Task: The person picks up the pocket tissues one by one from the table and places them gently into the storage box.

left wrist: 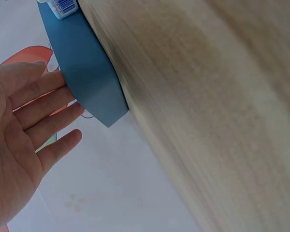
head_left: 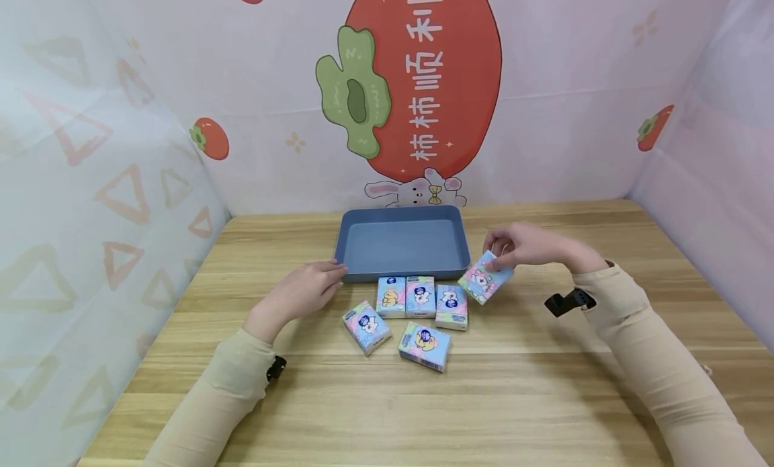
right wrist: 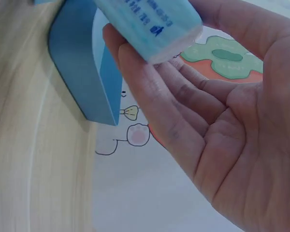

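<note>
My right hand (head_left: 525,244) pinches a tissue pack (head_left: 486,277) between thumb and fingers, tilted beside the right front corner of the blue tray (head_left: 402,276). In the right wrist view the same pack (right wrist: 154,29) shows its pale blue side above the curled fingers. My left hand (head_left: 305,289) has its fingers fairly straight, fingertips at the tray's left front corner; the left wrist view shows them against the tray wall (left wrist: 84,67). In front of the tray lie several more packs, among them one by the left hand (head_left: 367,327) and one nearest me (head_left: 425,346).
Two packs sit side by side against the tray front, the left one (head_left: 391,298) touching its neighbour (head_left: 420,297). Another pack (head_left: 451,307) lies just right of them. A printed cloth backdrop (head_left: 556,138) rises behind the wooden table (head_left: 508,406), with cloth walls at both sides.
</note>
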Motion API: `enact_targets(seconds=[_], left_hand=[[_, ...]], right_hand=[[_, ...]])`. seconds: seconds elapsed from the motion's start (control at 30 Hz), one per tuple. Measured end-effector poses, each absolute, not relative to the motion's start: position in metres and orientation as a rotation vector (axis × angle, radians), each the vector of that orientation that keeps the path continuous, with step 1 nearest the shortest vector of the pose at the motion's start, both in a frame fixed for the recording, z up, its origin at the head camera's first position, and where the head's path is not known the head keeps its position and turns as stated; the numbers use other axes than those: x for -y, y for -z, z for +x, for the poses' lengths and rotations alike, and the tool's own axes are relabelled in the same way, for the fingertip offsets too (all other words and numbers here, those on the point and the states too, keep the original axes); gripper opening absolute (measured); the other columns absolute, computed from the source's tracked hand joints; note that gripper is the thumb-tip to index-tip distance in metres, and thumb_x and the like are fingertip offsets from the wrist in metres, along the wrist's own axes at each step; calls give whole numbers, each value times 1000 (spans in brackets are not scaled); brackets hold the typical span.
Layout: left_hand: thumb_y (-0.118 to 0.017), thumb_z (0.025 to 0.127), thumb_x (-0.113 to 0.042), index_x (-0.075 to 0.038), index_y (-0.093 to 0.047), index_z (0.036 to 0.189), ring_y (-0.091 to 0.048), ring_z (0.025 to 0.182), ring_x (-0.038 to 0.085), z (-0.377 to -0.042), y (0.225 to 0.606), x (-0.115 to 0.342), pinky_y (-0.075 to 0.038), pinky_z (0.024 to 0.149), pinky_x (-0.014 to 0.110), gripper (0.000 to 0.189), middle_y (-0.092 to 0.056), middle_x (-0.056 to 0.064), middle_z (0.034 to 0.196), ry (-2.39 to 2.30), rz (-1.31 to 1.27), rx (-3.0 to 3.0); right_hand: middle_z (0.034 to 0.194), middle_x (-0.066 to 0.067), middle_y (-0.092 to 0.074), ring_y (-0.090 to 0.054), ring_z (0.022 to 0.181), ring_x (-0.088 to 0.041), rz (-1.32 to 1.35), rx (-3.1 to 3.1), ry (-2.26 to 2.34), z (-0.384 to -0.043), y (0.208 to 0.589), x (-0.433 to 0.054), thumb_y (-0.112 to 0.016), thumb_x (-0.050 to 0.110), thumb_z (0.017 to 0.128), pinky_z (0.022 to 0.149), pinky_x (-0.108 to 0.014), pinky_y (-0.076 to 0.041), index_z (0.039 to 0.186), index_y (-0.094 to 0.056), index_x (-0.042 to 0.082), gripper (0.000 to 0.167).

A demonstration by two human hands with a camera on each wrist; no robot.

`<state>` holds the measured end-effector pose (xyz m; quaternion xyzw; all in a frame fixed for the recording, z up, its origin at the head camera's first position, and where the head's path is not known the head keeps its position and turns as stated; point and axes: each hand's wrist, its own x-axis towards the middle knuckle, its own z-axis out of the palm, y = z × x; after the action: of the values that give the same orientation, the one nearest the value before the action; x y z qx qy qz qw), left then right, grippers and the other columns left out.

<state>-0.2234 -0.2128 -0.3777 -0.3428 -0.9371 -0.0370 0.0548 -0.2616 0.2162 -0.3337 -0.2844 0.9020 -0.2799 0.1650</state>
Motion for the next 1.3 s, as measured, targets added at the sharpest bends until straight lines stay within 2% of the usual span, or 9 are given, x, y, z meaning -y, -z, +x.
enact_targets(seconds=[0.3,1.0,1.3], left_hand=[[-55,96,-16,-1,-62,124,-56,121,30,-222,377,213,-47,102,45,33,-62,15,126,109,-1031,2855],[-56,95,-15,1,-61,124,-56,121,32,-220,377,213,-48,101,46,34,-61,17,127,93,-1042,2855],[-57,95,-15,2,-62,122,-57,120,33,-220,378,212,-48,101,45,33,-62,18,125,122,-1059,2830]], right_hand=[[89,-9,-66,-61,78,-20,-757,-2525,1015,-274,325,-208,-74,26,82,65,-29,-59,99,-58,4,32],[98,-13,-62,-63,82,-22,-625,-2545,1116,-315,326,-164,-74,32,82,71,-30,-60,107,-53,3,43],[95,-12,-63,-63,81,-23,-640,-2550,1103,-328,325,-142,-75,34,81,81,-43,-59,105,-53,7,42]])
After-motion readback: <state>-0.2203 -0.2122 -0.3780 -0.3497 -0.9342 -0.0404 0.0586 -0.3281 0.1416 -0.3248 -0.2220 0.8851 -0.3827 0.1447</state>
